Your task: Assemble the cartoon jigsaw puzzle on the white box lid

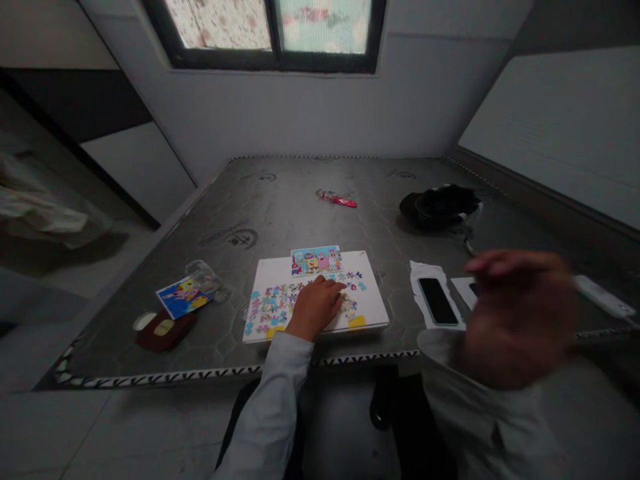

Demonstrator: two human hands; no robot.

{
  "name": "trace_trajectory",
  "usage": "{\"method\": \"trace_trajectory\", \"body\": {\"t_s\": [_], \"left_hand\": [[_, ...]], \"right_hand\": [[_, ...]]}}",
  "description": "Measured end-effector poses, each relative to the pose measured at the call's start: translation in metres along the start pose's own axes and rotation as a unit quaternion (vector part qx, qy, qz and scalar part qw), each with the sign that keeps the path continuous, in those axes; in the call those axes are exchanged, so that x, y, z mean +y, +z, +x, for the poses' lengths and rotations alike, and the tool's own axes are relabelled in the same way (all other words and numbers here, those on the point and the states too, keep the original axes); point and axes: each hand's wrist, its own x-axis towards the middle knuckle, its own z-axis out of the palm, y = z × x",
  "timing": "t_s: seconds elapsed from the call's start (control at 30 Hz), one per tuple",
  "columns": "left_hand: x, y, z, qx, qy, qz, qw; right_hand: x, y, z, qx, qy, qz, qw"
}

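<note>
My left hand (315,308) rests on a white puzzle board (373,293), its fingers among scattered jigsaw pieces (275,307) in blue, pink and purple. I cannot tell whether it grips a piece. A printed cartoon picture card (316,261) lies at the board's far edge. My right hand (517,319) is raised and blurred, above and to the right of a black smartphone (438,301) lying on white paper (425,283). A white stick-shaped object (600,296) shows just beyond that hand, and the blur hides whether they touch.
A grey table (300,180) with a zigzag-trimmed edge bears a red tube (336,199), a black cap-like item (440,207), a clear plastic bag (205,281), a colourful card (183,297) and a brown wallet (165,330).
</note>
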Motion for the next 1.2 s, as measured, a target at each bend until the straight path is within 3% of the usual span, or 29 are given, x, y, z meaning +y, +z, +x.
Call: {"method": "trace_trajectory", "body": {"t_s": [0.03,0.17,0.27,0.37,0.6,0.77,1.0,1.2], "left_hand": [[-0.003,0.0,0.007,-0.012,0.009,0.008,1.0],[-0.013,0.006,0.026,-0.064,0.017,0.015,0.998],[-0.018,0.011,0.033,-0.096,0.016,0.008,0.995],[-0.021,0.015,0.037,-0.103,0.021,0.014,0.994],[-0.024,0.023,0.042,-0.079,0.017,0.034,0.996],[-0.024,0.024,0.041,-0.058,-0.035,0.058,0.996],[-0.02,0.031,0.044,-0.07,-0.106,0.054,0.99],[-0.018,0.028,0.044,-0.033,-0.116,0.048,0.992]], "right_hand": [[0.008,0.011,-0.003,0.049,0.019,0.018,0.998],[0.065,0.056,-0.025,-0.099,0.054,-0.043,0.993],[0.113,0.081,-0.046,-0.165,0.013,-0.08,0.983],[0.14,0.097,-0.061,-0.199,-0.036,-0.086,0.976],[0.15,0.105,-0.07,-0.222,-0.071,-0.11,0.966],[0.156,0.106,-0.072,-0.219,-0.068,-0.112,0.967],[0.159,0.108,-0.075,-0.221,-0.054,-0.113,0.967],[0.158,0.108,-0.074,-0.267,-0.107,-0.13,0.949]]}}
